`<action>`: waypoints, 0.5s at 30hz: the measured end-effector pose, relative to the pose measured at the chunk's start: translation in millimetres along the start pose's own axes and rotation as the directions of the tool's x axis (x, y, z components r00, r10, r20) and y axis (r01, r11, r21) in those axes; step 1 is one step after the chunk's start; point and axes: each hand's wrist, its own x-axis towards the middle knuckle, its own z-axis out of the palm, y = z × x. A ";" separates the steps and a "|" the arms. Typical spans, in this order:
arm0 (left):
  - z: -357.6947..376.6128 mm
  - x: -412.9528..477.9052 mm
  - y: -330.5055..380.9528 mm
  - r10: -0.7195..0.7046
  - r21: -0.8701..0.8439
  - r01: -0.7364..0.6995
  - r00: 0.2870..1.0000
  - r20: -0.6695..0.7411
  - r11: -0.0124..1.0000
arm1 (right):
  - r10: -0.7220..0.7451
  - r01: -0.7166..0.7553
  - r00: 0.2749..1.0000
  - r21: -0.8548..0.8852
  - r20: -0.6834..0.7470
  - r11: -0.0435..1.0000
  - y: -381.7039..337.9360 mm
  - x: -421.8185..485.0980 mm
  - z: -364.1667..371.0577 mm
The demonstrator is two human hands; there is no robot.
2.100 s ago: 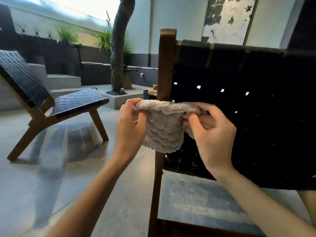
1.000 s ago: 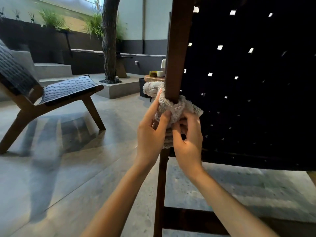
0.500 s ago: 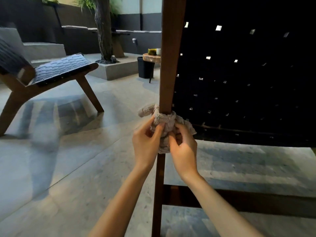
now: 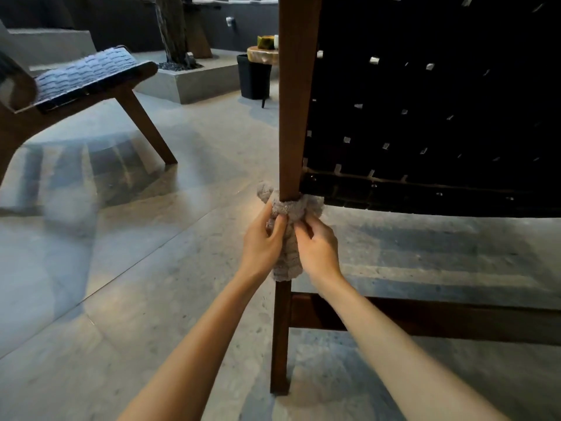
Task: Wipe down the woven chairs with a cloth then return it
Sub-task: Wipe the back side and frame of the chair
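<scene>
Slid lower down the square wooden post [image 4: 296, 117], left hand [image 4: 262, 241] and right hand [image 4: 318, 247] grip the nubby cloth [image 4: 287, 262] around it.

floor [image 4: 151, 268]: grey speckled stone, glossy, pale reflections | tree trunk [image 4: 173, 28]: dark, rising from low concrete plinth [image 4: 194, 83], dark pebbles [image 4: 179, 65] at its foot | black bin [image 4: 253, 77]: close by round wooden side table [image 4: 262, 54] | on table: olive block [image 4: 265, 42], white cup [image 4: 276, 41] | far left: concrete steps [image 4: 45, 44], dark wall [image 4: 121, 22] behind
</scene>
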 end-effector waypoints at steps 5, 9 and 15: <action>1.2 1.8 -10.2 0.010 -0.054 -0.003 0.992 0.129 0.999 | 0.074 -0.089 0.976 0.067 0.203 0.994 5.0 5.1 8.6; -1.4 3.2 -16.9 0.021 -0.087 -0.004 0.981 0.194 0.996 | 0.143 -0.160 0.959 0.054 0.246 0.986 9.0 6.3 10.1; -3.2 -5.9 -25.1 -0.041 -0.029 0.048 0.978 0.204 0.998 | 0.098 -0.106 0.958 0.015 0.271 0.994 21.1 0.3 10.8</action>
